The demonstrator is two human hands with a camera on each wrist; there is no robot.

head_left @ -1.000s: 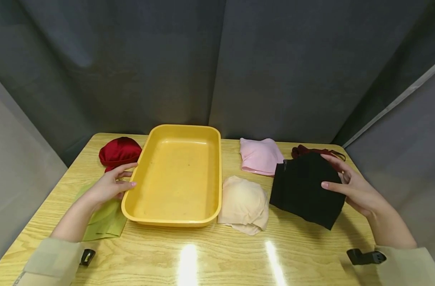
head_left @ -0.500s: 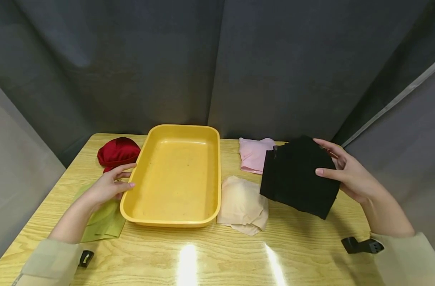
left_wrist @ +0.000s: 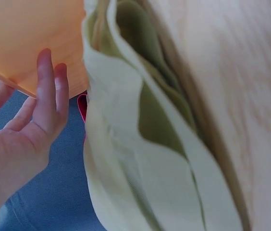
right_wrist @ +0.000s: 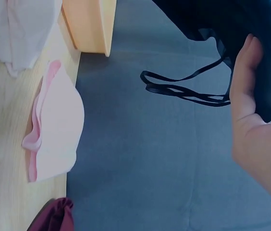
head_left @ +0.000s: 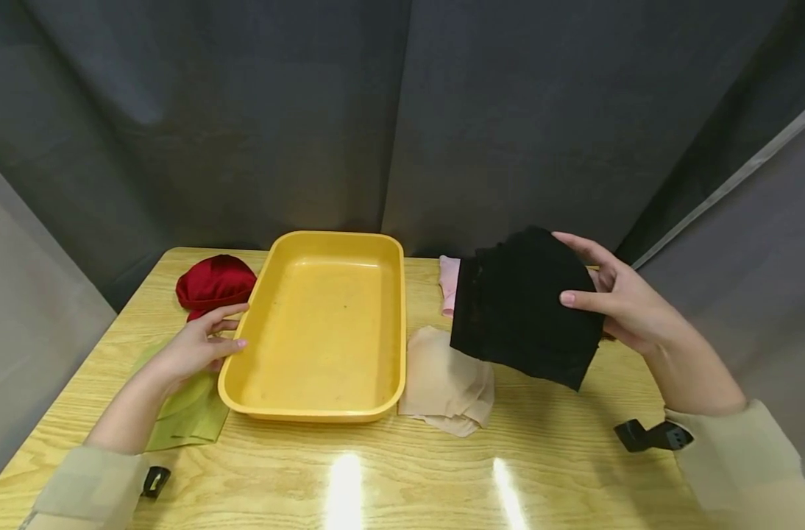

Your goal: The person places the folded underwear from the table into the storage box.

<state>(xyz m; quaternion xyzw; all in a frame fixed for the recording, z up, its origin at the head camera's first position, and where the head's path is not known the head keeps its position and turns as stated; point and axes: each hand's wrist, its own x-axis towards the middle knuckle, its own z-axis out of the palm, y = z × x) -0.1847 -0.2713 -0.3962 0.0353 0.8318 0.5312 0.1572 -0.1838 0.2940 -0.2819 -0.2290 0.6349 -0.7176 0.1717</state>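
Note:
My right hand (head_left: 630, 313) grips a black cap-like cloth (head_left: 515, 309), thumb on its near face, holding it above the right side of the table. In the right wrist view, thin black straps (right_wrist: 188, 91) dangle from this cloth. On the other side, my left hand (head_left: 193, 350) rests at the left edge of a yellow tray (head_left: 310, 331), its thumb and index finger touching the rim. The left wrist view shows those fingers loosely extended against the tray's wall, with a sleeve covering much of the picture.
Red satin cloth (head_left: 217, 281) and a folded green cloth (head_left: 193, 416) lie left of the tray. To its right are a domed beige cloth (head_left: 445, 379) and a pink one (head_left: 449, 283), partly covered from view. Maroon cloth (right_wrist: 54, 216) sits farther right. Grey curtains (head_left: 522, 125) enclose the table.
My right hand has raised the black cloth and carried it leftward, so it now hides most of the pink cloth. The left hand stays at the tray's edge.

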